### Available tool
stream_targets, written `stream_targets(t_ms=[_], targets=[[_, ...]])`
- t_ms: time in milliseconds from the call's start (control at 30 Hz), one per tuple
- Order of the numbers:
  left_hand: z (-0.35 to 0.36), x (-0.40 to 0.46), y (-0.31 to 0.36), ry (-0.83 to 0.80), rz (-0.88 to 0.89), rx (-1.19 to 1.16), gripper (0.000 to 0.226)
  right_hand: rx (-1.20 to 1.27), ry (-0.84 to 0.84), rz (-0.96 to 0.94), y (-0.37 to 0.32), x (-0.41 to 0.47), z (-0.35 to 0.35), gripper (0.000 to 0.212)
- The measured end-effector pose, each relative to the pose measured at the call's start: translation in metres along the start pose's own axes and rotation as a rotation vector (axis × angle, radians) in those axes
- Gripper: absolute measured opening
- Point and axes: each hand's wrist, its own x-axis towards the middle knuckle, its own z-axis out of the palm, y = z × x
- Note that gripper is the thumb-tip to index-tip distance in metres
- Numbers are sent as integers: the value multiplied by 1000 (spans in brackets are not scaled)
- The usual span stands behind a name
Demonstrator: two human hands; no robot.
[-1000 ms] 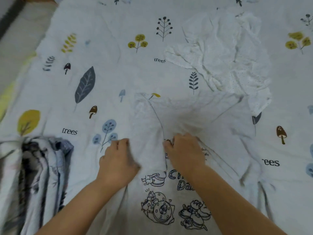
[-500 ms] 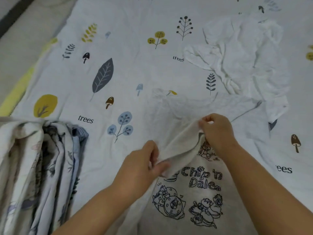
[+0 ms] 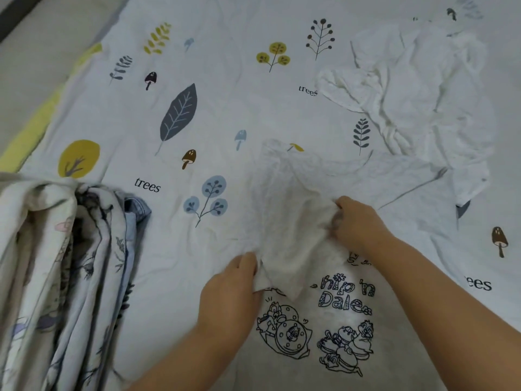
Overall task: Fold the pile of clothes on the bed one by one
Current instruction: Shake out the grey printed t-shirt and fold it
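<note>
A white T-shirt [image 3: 375, 193] with a black cartoon print and lettering lies spread on the bed in front of me. Its left part is lifted into a fold [image 3: 290, 244] between my hands. My left hand [image 3: 231, 294] pinches the lower end of that fold. The upper end is gripped by my right hand [image 3: 358, 224], fingers curled round the cloth. A crumpled white garment [image 3: 417, 97] lies farther back at the right, apart from both hands.
The bedsheet [image 3: 197, 80], printed with leaves, mushrooms and the word "trees", covers the bed. A bunched patterned quilt [image 3: 62, 272] lies at the left, with blue cloth at its edge. Floor [image 3: 33, 52] shows beyond the bed's left edge.
Both hands went from pressing on the shirt to gripping its left part and lifting it. The fold has been drawn toward the shirt's middle, over the top of the print.
</note>
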Motion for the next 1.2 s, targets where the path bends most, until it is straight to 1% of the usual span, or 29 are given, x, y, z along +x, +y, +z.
stream_targets(t_ms=[33,67,133,167,233,300,367,433,467,500,533,600,667,700,767,800,833,867,900,967,1000,1033,1067,1100,1133,1167,1200], targets=[[-4,-2,-5,26,-22,-13,24,-100,11,35,3,0,-7,22],[-7,-3,-11,69,-39,-26,28,-215,8,76,5,0,-12,19],[-14,-5,-18,124,-85,-12,30,-364,18,132,3,2,-16,27],[-16,-5,-20,143,-111,-6,28,-367,53,120,-2,4,-16,29],[-18,-2,-23,148,-89,17,33,-290,134,1,-20,14,-10,24],[-18,1,-21,165,-8,35,39,-106,153,-98,-42,29,-3,29],[-15,5,-20,159,41,27,36,59,111,-88,-62,43,2,33],[-13,10,-25,136,51,-1,31,60,92,-99,-74,59,5,20],[-13,11,-28,132,23,-33,27,34,88,-106,-79,66,5,18],[-14,12,-32,127,-26,-63,23,16,96,-123,-84,73,3,22],[-14,13,-37,131,-81,-104,20,8,107,-146,-89,80,1,22],[-15,11,-50,212,-163,-220,19,41,147,-226,-106,90,-2,15],[-18,11,-59,289,-258,-312,21,127,180,-337,-127,96,-1,25],[-17,13,-63,315,-309,-355,22,188,185,-384,-137,97,1,26],[-14,16,-70,346,-405,-413,26,345,180,-405,-154,98,6,9],[-12,17,-73,347,-428,-417,27,407,164,-373,-160,96,9,18],[-11,17,-75,348,-424,-413,27,427,139,-336,-163,95,13,31],[-11,17,-75,347,-392,-404,27,394,123,-300,-163,93,15,41],[-12,16,-76,344,-331,-386,30,335,137,-272,-161,89,18,46],[-13,14,-77,330,-158,-327,46,152,138,-195,-151,76,19,51],[-13,14,-78,312,-80,-280,56,36,85,-151,-145,69,19,54],[-13,13,-79,292,-18,-221,62,-85,-9,-121,-139,60,21,59],[-14,13,-80,282,38,-152,63,-176,-115,-110,-133,52,23,63],[-15,13,-82,280,87,-90,58,-224,-200,-125,-128,48,27,62],[-17,14,-84,279,122,-43,50,-228,-224,-146,-124,46,29,58],[-19,15,-85,265,129,-11,43,-185,-185,-157,-120,45,29,53],[-21,16,-85,242,112,9,39,-125,-88,-161,-118,45,27,48]])
